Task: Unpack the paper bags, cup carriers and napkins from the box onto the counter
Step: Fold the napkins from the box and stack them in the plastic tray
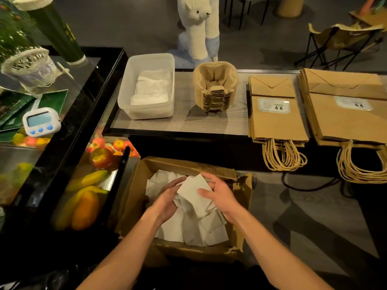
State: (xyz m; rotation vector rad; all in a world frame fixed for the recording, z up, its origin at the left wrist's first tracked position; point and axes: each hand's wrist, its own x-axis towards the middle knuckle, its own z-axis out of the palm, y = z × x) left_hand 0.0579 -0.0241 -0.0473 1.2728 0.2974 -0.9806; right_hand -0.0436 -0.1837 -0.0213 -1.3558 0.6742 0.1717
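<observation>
From the head camera, both hands are down inside the cardboard box (184, 164), over the loose heap of white napkins (188, 229) that covers its floor. The left hand (167, 198) and right hand (222, 197) meet on one folded napkin (193, 190) raised a little above the heap, its long axis slanting from the box's far left toward its near right. The right thumb lies across the top face with the other fingers (206, 177) curled behind the far edge; the left fingers (176, 183) curl narrowly round the left edge, so neither hand is nearer. The coming move probably turns on the plastic tub (125, 97), already holding napkins, up on the counter (188, 124) beyond the box and to its left. The cup carriers (215, 86) stand straight beyond the box, the paper bags (276, 124) beyond and right.
</observation>
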